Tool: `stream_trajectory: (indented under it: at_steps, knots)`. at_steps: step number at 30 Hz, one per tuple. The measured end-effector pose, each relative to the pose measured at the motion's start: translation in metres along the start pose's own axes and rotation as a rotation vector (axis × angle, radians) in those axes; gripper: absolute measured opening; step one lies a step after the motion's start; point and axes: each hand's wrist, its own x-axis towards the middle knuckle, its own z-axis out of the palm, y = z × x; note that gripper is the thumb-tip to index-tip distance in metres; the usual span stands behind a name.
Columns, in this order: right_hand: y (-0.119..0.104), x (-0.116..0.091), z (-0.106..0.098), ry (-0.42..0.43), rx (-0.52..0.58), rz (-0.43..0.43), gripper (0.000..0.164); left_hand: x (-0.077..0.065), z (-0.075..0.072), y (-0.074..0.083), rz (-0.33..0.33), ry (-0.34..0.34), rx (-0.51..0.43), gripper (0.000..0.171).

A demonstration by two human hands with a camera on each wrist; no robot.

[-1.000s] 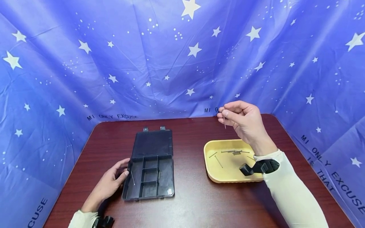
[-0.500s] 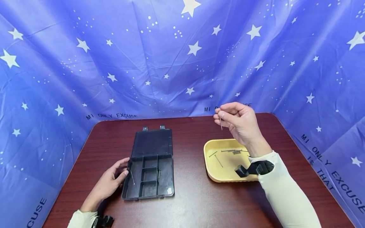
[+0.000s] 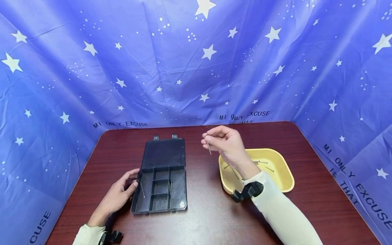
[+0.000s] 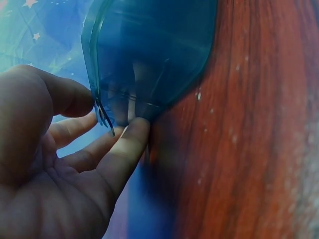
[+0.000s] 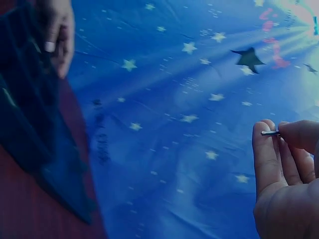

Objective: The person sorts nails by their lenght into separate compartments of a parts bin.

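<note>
A black plastic compartment box (image 3: 160,203) lies with its lid folded back at the left of the table. My left hand (image 3: 117,194) holds its left side; in the left wrist view, thumb and fingers meet the box's edge. One nail (image 3: 142,190) sits in the long left compartment, and more thin nails (image 3: 170,187) lie in the right one. My right hand (image 3: 226,143) pinches a single nail (image 3: 209,149) between thumb and fingertips, point down, in the air between box and yellow tray. In the right wrist view, the nail's end (image 5: 270,133) shows at the fingertips.
A yellow tray (image 3: 283,185) with several loose nails (image 3: 260,162) stands at the right, partly hidden by my right forearm. The box's lid (image 3: 164,153) lies flat toward the back. A starry blue curtain (image 3: 183,61) surrounds the dark red wooden table (image 3: 202,221).
My right hand has moved left and lower with the nail, from above the tray toward the box, uncovering more of the tray's right side. The left hand and box have stayed put.
</note>
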Motion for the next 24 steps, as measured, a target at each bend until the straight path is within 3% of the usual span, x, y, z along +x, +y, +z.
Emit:
stream_trajectory:
  at_steps: [10, 19, 24]
  knots:
    - [0.048, 0.003, 0.021, -0.003, -0.004, 0.066, 0.028, 0.001, 0.001, -0.001, -0.07, -0.047, -0.049, 0.053]
    - [0.079, 0.003, 0.054, -0.017, 0.038, 0.167, 0.027, -0.002, 0.0, 0.002, -0.044, -0.052, -0.039, 0.058]
    - [0.104, 0.003, 0.077, -0.014, 0.069, 0.242, 0.024, -0.002, -0.002, 0.004, -0.045, -0.069, -0.078, 0.058]
